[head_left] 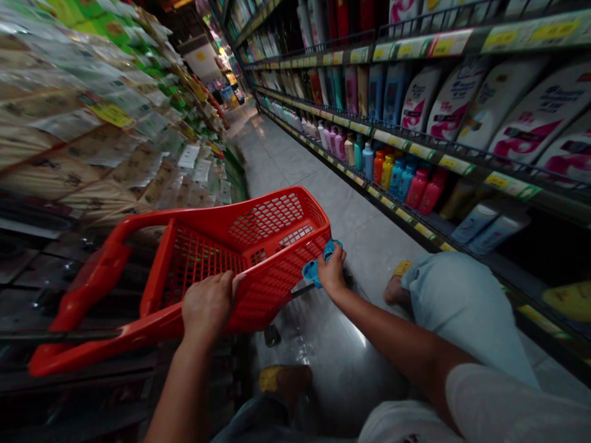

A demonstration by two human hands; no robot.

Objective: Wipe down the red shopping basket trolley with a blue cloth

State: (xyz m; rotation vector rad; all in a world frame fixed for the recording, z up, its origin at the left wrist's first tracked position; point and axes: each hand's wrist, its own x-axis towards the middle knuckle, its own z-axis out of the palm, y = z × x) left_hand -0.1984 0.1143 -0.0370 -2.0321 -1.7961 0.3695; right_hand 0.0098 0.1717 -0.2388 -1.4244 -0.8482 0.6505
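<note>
A red plastic shopping cart stands in front of me, with openwork sides and a long handle reaching toward the left. My left hand is closed over its near rim, the thumb lying along the edge. By the outer front corner, my right hand is closed around a bright blue object with rounded ends; its kind is not clear, and the fingers cover its middle. The blue object is close against the basket's outside, but I cannot tell whether it touches.
Shelves on the right hold several bottles, among them white shampoo bottles and pink ones. Stacked packets line the left side, near the cart. Grey tiled floor runs down the aisle. My feet in yellow footwear are below.
</note>
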